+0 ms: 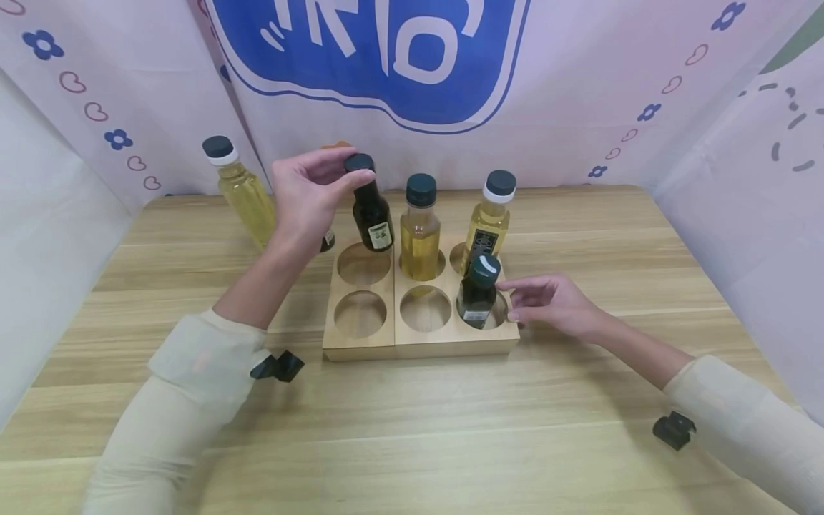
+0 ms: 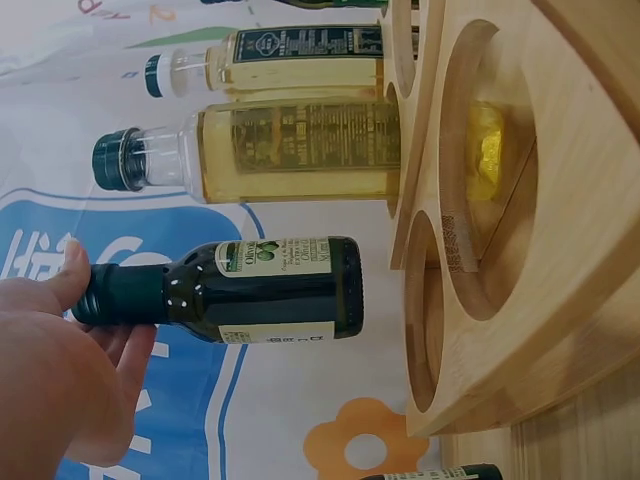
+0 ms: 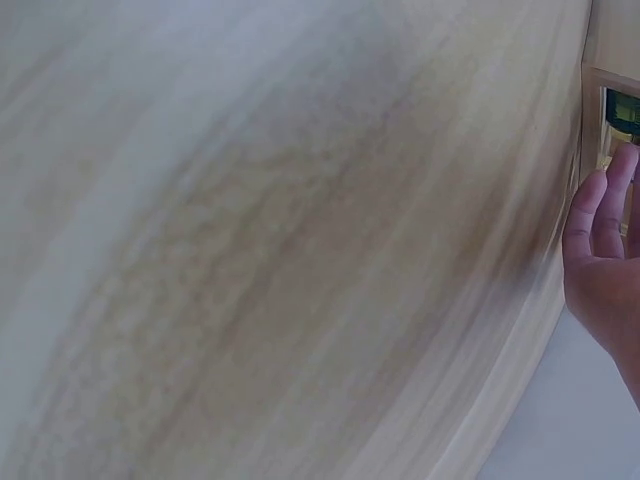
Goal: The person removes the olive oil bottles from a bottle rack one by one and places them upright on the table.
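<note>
My left hand (image 1: 307,187) pinches a small dark olive oil bottle (image 1: 372,214) by its cap, thumb on one side. In the left wrist view this bottle (image 2: 285,290) hangs above the back left hole of a wooden rack (image 1: 357,352), apart from it. A second dark bottle (image 1: 478,300) leans slightly in the front right hole. Beside it is my right hand (image 1: 556,307), fingers loosely bent near the glass; whether they touch it I cannot tell. A yellow oil bottle (image 1: 420,247) stands in the back middle hole, and a dark-labelled one (image 1: 491,223) in the back right.
A tall yellow oil bottle (image 1: 247,204) stands on the table left of the rack. Behind my left wrist, another dark bottle (image 1: 328,241) is mostly hidden. A printed cloth (image 1: 553,93) hangs behind the wooden table (image 1: 412,436).
</note>
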Available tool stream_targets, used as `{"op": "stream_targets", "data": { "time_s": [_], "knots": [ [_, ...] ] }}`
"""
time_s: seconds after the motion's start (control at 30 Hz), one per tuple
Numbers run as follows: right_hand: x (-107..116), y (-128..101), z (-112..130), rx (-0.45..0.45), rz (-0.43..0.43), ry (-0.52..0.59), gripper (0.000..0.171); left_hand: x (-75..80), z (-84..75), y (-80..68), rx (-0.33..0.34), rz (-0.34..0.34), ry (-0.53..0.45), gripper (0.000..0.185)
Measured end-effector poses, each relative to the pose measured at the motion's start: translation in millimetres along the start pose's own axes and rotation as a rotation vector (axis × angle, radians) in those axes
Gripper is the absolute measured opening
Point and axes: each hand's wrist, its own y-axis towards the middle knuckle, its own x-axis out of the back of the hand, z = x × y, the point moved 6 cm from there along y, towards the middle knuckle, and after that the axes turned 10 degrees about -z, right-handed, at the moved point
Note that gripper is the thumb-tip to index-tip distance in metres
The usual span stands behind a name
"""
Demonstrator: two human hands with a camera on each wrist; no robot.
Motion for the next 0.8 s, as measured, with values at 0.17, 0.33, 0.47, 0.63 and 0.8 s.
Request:
{"op": "stream_targets", "data": {
  "time_s": [0.17, 0.33, 0.47, 0.63, 0.8],
  "knots": [
    [-0.1, 0.2, 0.7, -0.003, 0.0, 0.01, 0.049, 0.3, 1.5, 3.8, 0.018, -0.019, 0.005, 0.032],
    [-0.5, 0.3, 1.3, 0.01, 0.005, 0.022, 0.051, -0.2, 2.5, 5.8, 0.041, -0.018, -0.008, 0.034],
    [-0.6, 0.6, 1.2, 0.014, 0.007, 0.021, 0.051, 0.4, 4.6, 6.9, 0.061, -0.023, -0.007, 0.036],
    [0.0, 0.5, 1.2, 0.01, 0.008, 0.015, 0.049, 1.6, 9.6, 9.9, 0.079, -0.042, 0.024, 0.038],
    [0.0, 0.1, 1.7, 0.012, 0.01, 0.015, 0.046, 1.4, 13.1, 12.5, 0.074, -0.047, 0.029, 0.039]
  ]
}}
